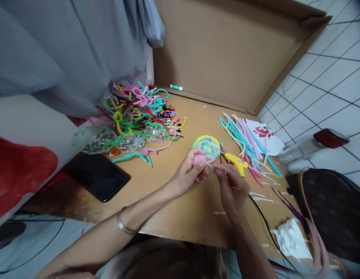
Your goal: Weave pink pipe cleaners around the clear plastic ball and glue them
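My left hand [189,171] is closed around a coil of pink pipe cleaner [201,159], held above the cardboard work surface [180,209]. My right hand [230,185] pinches the free end of that same pink pipe cleaner, just right of the coil. Directly behind my fingers lies a clear round ball [207,145] rimmed with yellow and teal pipe cleaner. A yellow glue gun [235,160] lies beside my right hand, its black cord trailing toward me.
A tangled heap of coloured pipe cleaners [139,108] and clear balls sits at the back left. Straight pipe cleaners [245,143] fan out on the right. A black phone [97,176], a glue stick [176,87], a brown bag [333,209] and a clear bottle [307,149] lie around.
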The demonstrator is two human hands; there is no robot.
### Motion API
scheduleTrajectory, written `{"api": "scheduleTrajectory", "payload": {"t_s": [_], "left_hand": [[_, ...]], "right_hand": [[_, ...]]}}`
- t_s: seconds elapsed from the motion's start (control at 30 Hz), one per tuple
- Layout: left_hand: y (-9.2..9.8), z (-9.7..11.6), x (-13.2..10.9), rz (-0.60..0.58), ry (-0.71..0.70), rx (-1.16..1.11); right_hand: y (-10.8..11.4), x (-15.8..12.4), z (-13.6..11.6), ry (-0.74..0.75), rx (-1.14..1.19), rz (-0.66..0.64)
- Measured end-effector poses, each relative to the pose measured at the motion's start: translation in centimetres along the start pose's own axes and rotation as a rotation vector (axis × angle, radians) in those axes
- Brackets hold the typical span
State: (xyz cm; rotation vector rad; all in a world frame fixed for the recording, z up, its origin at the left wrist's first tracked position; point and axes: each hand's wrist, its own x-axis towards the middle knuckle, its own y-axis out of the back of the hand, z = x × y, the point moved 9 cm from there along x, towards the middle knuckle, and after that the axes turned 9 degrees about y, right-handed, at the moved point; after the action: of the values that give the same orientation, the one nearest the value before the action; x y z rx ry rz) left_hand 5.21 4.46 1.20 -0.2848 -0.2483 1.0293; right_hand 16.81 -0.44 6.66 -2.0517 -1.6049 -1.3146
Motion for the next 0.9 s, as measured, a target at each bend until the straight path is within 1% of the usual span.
{"api": "scheduleTrajectory", "payload": {"t_s": [0.23, 0.37, 0.47, 0.57, 0.67, 0.77, 0.83, 0.9], "left_hand": [[0.1, 0.1, 0.0, 0.009, -0.013, 0.017], [0.5, 0.0, 0.1, 0.052, -0.013, 0.025], [0.9, -0.2, 0.1, 0.091, 0.028, 0.024], [0.9, -0.2, 0.1, 0.104, 0.052, 0.034], [0.8, -0.4, 0.2, 0.097, 0.075, 0.051], [0.5, -0.6, 0.3, 0.069, 0.092, 0.095], [0.1, -0.7, 0.3, 0.039, 0.096, 0.153], [-0.2, -0.8, 0.1, 0.018, 0.108, 0.221]], "right_hand": [[0.0, -0.1, 0.1, -0.006, -0.006, -0.006], [-0.2, -0.1, -0.4, 0.015, -0.031, -0.024], [-0.1, -0.2, -0.7, 0.038, -0.099, -0.017], [0.3, -0.5, -1.1, 0.089, -0.191, 0.008], [0.1, -0.6, -1.8, 0.182, -0.209, -0.045], [-0.2, -0.4, -2.4, 0.263, -0.169, -0.097], [0.1, 0.0, -2.5, 0.263, -0.145, -0.081], [0.4, 0.4, -2.1, 0.220, -0.124, -0.059]]}}
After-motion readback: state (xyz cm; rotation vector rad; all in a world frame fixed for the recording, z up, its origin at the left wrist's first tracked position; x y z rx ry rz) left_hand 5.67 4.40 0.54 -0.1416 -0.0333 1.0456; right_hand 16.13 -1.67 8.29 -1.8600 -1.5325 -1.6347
